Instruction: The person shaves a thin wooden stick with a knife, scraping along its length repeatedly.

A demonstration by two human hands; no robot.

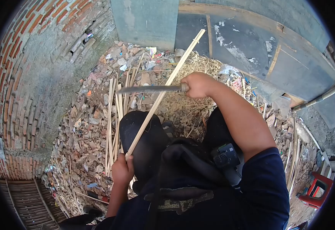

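Observation:
My left hand [122, 169] grips the lower end of a long pale split strip [166, 90], which slants up to the right past my knee. The fingers of my right hand [198, 84] are wrapped round the handle of a long knife [152, 88]. The blade points left and lies across the strip at about its middle; whether it touches the strip cannot be made out. Other pale strips [110, 126] lie on the rubble to the left of my knee. Thin shavings [205, 63] are heaped beyond my right hand.
Rubble [87, 142] covers the ground. A brick wall [18, 96] rises at the left, dark panels [240, 46] stand ahead, and a red plastic stool [316, 190] is at the lower right. A slatted bamboo piece [31, 203] is at the lower left.

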